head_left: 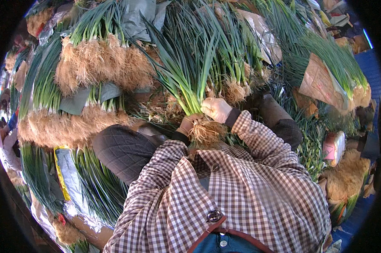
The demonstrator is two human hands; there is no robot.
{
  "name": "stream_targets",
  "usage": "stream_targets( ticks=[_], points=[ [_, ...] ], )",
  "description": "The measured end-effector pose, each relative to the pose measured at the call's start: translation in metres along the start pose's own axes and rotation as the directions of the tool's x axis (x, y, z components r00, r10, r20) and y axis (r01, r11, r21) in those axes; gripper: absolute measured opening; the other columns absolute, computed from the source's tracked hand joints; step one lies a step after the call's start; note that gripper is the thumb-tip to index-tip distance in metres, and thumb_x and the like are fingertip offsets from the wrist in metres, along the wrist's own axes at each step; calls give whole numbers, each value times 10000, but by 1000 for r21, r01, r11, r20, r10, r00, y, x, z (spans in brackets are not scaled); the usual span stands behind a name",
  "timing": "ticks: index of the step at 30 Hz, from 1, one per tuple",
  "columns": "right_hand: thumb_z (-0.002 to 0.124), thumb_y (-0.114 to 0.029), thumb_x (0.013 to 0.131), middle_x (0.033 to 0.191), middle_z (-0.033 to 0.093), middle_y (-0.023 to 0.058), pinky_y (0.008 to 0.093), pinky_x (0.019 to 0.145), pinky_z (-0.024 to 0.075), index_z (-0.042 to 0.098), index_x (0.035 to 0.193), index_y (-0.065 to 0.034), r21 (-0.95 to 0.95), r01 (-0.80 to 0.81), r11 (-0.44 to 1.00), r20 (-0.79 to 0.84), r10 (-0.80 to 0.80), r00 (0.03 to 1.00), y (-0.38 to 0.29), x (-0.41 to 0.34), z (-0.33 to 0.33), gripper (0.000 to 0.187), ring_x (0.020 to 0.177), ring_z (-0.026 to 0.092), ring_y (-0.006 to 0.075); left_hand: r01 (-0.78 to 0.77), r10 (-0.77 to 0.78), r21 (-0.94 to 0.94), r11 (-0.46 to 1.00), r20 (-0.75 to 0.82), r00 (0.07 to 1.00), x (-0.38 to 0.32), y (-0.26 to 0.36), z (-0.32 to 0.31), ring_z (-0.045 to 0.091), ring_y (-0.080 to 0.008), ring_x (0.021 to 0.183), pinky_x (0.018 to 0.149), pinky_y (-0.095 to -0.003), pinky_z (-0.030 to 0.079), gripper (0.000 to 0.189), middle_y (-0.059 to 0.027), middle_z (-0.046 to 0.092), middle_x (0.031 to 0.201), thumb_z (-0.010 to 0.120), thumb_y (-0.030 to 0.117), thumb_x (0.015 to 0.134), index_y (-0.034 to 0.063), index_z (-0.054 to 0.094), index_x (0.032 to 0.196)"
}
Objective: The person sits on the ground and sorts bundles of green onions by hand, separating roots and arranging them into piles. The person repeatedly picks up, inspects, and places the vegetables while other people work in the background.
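Note:
A bunch of long-leaved green plants (pixel 190 91), like green onions, with tan roots stands out between my knees. My left hand (pixel 190 123) is closed around its stems just above the roots (pixel 206 132). Against the right side of the same stems, my right hand (pixel 216 109) is curled with its fingers on them; whether it pinches a single leaf or stem is hidden. Just beyond the hands lie cut or loose roots and leaf scraps (pixel 165 110). More rooted bunches (pixel 234 88) lie past them.
Stacked bunches with thick tan roots (pixel 92 63) lie at the upper left, others (pixel 61 126) below them. At right are a paper-wrapped bunch (pixel 323 82), loose leaves (pixel 312 145) and a pink-and-white roll-like object (pixel 334 148). A person's sleeve (pixel 10 148) shows at the far left.

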State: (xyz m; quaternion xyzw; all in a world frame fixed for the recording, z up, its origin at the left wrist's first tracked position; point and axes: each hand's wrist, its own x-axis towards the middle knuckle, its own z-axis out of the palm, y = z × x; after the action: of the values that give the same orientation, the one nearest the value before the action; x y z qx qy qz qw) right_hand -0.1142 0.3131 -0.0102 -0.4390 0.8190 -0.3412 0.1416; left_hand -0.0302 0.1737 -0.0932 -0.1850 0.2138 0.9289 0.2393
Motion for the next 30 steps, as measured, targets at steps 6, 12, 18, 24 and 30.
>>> stream_targets(
  ticks=[6,12,18,24,30],
  points=[
    [457,-99,758,796,543,105,341,656,425,512,741,-29,-238,-255,937,242,312,919,29,-22,-29,91,739,530,212,85,-79,-101,991,62,995,-5,10,16,582,-189,642,606,-298,494,246,-111,591,745,536,70,717,-36,527,939],
    [403,-279,816,692,513,91,348,605,422,489,840,-35,-220,-463,859,365,513,777,-18,34,-19,259,622,493,211,81,-79,-31,996,42,996,3,6,-16,579,-197,679,627,-330,485,218,-124,590,799,539,73,709,-34,550,899],
    [381,-318,805,699,530,121,366,644,411,521,753,-63,-148,-94,985,184,120,976,26,38,-1,296,679,518,278,158,-148,-150,976,78,986,-8,5,4,575,-246,740,692,-383,477,244,-148,576,855,539,105,718,-28,527,923],
    [482,-243,775,652,503,138,342,553,405,490,742,-42,-59,-163,985,-126,154,980,54,30,-9,204,625,508,302,147,-129,-186,971,107,986,-3,-7,16,568,-257,784,733,-383,471,313,-164,557,902,541,79,706,-51,490,986],
    [405,-197,812,630,493,72,311,567,447,475,696,-58,-7,-209,978,175,207,963,23,17,-10,194,577,507,191,124,-121,-224,967,24,992,-4,-1,23,584,-251,697,665,-365,500,229,-165,571,817,516,53,700,-67,511,894]
  ],
)
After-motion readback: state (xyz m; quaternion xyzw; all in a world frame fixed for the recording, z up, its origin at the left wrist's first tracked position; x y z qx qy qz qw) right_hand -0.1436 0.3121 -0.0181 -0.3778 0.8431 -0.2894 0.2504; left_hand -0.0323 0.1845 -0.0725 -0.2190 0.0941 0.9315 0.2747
